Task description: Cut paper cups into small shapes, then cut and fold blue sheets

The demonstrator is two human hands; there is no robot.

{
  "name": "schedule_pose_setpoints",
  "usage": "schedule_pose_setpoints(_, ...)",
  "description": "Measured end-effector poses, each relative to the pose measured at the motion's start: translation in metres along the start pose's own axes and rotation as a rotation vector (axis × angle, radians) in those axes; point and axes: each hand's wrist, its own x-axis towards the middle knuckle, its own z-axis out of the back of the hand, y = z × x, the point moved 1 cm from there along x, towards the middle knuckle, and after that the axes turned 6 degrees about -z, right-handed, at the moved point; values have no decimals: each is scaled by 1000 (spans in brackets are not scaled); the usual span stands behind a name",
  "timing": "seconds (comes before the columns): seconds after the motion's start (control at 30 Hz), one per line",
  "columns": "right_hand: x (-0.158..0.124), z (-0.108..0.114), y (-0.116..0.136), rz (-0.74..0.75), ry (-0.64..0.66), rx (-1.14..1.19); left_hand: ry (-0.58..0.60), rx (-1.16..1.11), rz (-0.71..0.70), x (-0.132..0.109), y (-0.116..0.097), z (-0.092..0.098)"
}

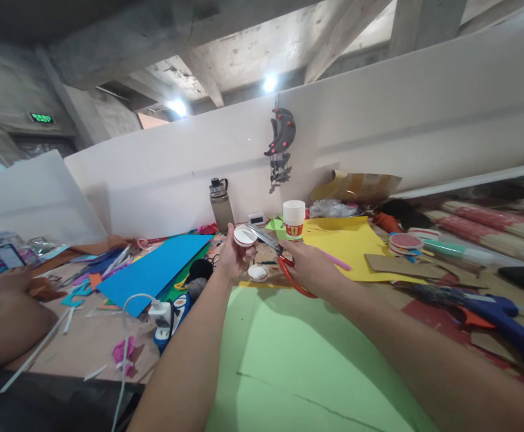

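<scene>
My left hand [233, 257] is closed around the cut-off end of a paper cup [245, 236], a shallow white round piece with a red line along its rim. In my right hand [311, 264] is a pair of scissors [290, 277] with orange-red handles. The blades point left and reach the edge of the cup piece; whether they bite into it I cannot tell. Below my hands lies another white round piece [258, 273]. A stack of white and red paper cups [293, 217] stands just beyond the scissors. Light green paper [298, 354] spreads under my forearms.
Yellow paper [345, 246] and a blue glue gun [505, 309] lie to the right. On the left are blue card [158, 270], a power strip [178, 315] with a white cable, and another person's arm [14, 318]. A bottle [221, 205] stands at the white partition.
</scene>
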Motion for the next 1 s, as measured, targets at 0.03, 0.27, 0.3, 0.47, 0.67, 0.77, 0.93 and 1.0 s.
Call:
schedule_pose_setpoints(0.03, 0, 0, 0, 4, -1, 13, -4, 2, 6, 0, -1, 1)
schedule_pose_setpoints(0.27, -1, 1, 3, 10, -18, 25, -56, 5, 37, 2, -1, 7)
schedule_pose_setpoints(0.3, -2, 1, 3, 11, -17, 23, -56, 7, 40, 2, -1, 8)
schedule_pose_setpoints(0.47, -2, 0, 3, 22, -19, 11, -72, 30, 45, 2, -1, 7)
schedule_pose_setpoints(0.67, -2, -5, 2, 8, -15, -20, -105, 25, 91, 2, -3, 8)
schedule_pose_setpoints(0.77, -3, -3, 4, -4, -5, -40, -87, 36, 120, 2, -4, 11)
schedule_pose_setpoints(0.93, 2, 1, -1, -103, 37, 46, -23, 43, 138, 4, -2, 16)
schedule_pose_setpoints(1.0, 5, -1, -8, -179, 69, 64, -22, 40, 122, 5, 1, 17)
